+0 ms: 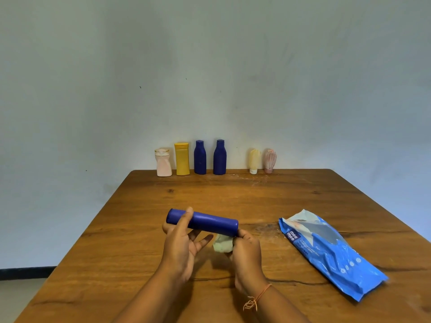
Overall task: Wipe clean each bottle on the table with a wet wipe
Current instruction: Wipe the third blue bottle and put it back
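Note:
A dark blue cylindrical bottle (pixel 210 222) lies sideways above the wooden table (pixel 233 194). My left hand (pixel 180 243) holds its left end, with the thumb curled over the top. My right hand (pixel 246 250) grips a crumpled pale wet wipe (pixel 222 244) just under the bottle's right end. Along the table's far edge stand a pink bottle (pixel 163 162), a yellow bottle (pixel 182 159), two dark blue bottles (pixel 200 157) (pixel 219 157), a cream tube (pixel 254 160) and a pink tube (pixel 269 160).
A blue pack of wet wipes (pixel 331 252) lies on the table to the right of my hands. A plain wall rises behind the row of bottles. The table's left edge drops to the floor at the lower left.

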Demonstrator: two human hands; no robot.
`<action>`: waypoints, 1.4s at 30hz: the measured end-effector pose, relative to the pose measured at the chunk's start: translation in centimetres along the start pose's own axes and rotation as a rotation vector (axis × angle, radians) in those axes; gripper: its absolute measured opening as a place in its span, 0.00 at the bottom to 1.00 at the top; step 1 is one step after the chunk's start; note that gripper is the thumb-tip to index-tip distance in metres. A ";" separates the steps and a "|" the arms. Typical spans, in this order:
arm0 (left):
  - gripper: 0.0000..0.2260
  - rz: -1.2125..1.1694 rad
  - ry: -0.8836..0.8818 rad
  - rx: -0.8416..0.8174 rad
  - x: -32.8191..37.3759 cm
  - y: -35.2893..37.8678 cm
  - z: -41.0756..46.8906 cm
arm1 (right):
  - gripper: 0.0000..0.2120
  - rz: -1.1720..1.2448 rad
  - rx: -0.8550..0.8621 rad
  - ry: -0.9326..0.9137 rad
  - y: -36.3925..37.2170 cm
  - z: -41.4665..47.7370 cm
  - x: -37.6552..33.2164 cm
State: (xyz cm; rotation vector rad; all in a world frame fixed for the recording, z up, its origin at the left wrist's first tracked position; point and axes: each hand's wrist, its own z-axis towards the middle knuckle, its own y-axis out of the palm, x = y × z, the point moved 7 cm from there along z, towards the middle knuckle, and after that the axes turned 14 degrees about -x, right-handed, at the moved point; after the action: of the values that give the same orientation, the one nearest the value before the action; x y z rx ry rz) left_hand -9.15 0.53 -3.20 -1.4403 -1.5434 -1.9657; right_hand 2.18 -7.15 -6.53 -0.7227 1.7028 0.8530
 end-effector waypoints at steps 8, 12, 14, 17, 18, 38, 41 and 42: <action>0.22 0.493 0.163 -0.107 1.6 2.8 0.9 | 0.16 -0.058 0.066 -0.042 -1.5 2.0 -1.9; 0.26 0.731 0.235 -0.109 2.8 4.0 2.2 | 0.17 0.100 0.200 -0.113 -4.1 3.5 -3.5; 0.28 0.833 0.218 -0.126 2.6 4.2 3.7 | 0.17 0.106 0.225 -0.119 -5.2 4.4 -4.2; 0.29 0.946 0.229 -0.140 2.8 4.6 6.1 | 0.18 0.107 0.226 -0.113 -6.1 5.6 -5.0; 0.29 0.981 0.236 -0.139 2.9 5.0 7.0 | 0.18 0.114 0.225 -0.108 -6.4 6.1 -5.1; 0.17 1.609 0.526 -0.402 0.2 13.3 27.7 | 0.13 -0.219 0.373 0.002 -11.5 19.2 -3.1; 0.16 1.846 0.612 -0.346 -0.1 14.5 30.4 | 0.13 -0.306 0.398 -0.069 -11.5 19.7 -3.0; 0.15 1.915 0.628 -0.324 -0.2 14.8 31.2 | 0.14 -0.343 0.394 -0.100 -11.3 19.7 -3.0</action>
State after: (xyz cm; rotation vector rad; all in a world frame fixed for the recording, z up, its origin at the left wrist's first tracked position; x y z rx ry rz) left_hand 17.96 20.85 3.74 -1.1755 0.5469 -1.0166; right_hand 22.52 2.91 -9.63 -0.6605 1.5358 0.2975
